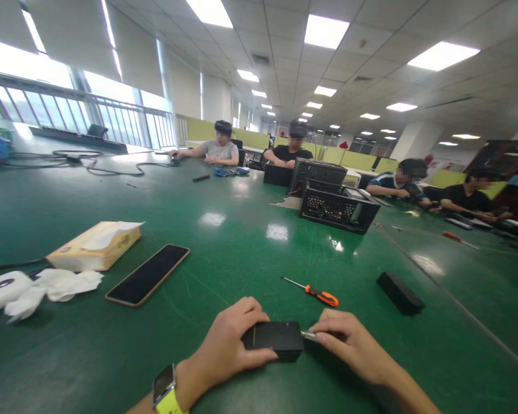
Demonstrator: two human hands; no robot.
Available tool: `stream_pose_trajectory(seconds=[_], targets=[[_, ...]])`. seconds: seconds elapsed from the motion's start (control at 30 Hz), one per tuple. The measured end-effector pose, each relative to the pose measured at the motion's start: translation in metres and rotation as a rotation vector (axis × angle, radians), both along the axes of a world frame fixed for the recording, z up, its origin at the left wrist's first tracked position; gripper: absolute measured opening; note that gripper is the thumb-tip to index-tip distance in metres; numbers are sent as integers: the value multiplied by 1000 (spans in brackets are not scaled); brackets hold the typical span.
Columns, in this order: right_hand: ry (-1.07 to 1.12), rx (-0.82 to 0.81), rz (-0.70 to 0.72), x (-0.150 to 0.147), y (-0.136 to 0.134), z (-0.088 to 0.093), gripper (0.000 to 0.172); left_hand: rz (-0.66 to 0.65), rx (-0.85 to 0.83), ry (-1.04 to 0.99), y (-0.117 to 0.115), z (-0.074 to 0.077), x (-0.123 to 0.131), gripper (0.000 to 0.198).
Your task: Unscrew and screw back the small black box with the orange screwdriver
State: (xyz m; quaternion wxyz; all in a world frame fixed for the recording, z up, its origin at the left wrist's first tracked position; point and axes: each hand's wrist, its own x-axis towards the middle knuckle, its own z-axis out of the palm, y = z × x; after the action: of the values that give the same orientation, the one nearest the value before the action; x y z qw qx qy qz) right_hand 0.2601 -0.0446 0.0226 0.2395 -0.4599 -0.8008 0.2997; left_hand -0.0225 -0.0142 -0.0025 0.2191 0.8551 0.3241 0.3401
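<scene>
My left hand (227, 345) wraps round the left end of a small black box (274, 339) lying on the green table (242, 241) near the front edge. My right hand (349, 342) pinches a small metal piece (307, 334) sticking out of the box's right end. An orange-handled screwdriver (315, 292) lies just beyond the box, untouched. A second black block (399, 292) sits to the right of it. A smartwatch with a yellow strap (166, 394) is on my left wrist.
To the left lie a phone (149, 275), a tissue box (95, 246), crumpled tissues (56, 286) and a white device (2, 290). Black computer cases (334, 201) stand mid-table. Several people sit at the far side. Cables (90, 161) trail at the back left.
</scene>
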Motion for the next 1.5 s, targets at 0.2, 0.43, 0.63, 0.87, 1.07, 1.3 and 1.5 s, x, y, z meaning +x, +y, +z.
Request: stream_pose_trajectory(seconds=[0.2, 0.43, 0.63, 0.87, 1.07, 1.3, 1.5], targets=[[-71, -10, 46, 6, -1, 7, 39, -4, -14, -5, 0, 1, 0, 36], [-29, -28, 75, 4, 2, -2, 36, 5, -16, 2, -1, 0, 0, 35], [127, 31, -108, -4, 5, -22, 35, 15, -20, 3, 0, 2, -1, 33], [257, -172, -183, -11, 6, -29, 39, 15, -26, 14, 0, 1, -1, 38], [290, -202, -228, -14, 3, -27, 39, 15, -26, 33, 0, 1, -1, 43], [-47, 47, -234, -22, 8, -35, 50, 6, -19, 18, -1, 2, -1, 38], [-135, 65, -221, -19, 10, -37, 55, -2, 1, -33, -1, 1, -3, 32]])
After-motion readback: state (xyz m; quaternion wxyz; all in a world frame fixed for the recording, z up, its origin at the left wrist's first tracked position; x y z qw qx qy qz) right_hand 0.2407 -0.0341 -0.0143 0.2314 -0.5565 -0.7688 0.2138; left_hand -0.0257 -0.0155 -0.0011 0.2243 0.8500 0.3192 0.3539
